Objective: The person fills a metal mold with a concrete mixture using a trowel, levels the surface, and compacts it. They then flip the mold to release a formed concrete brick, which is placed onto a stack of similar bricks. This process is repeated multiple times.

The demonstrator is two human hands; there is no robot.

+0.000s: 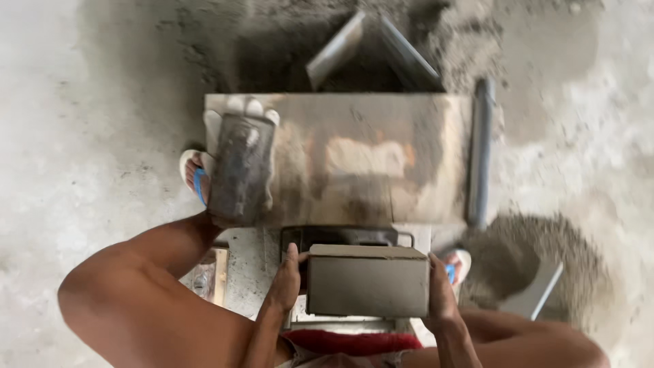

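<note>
Left hand (285,286), right hand (439,293), gripping grey block (368,285)

A rough cement floor, dusted grey and lit by soft daylight.

The pale concrete floor (61,136) spreads wide to the left of the grip, stained and gritty. Straight ahead of it lies a flat worn board (368,157), with a dark heap of damp sand (286,41) beyond. Off to the right sits a second mound of sand (538,245), and a grey pipe (481,150) edges the board.
</note>
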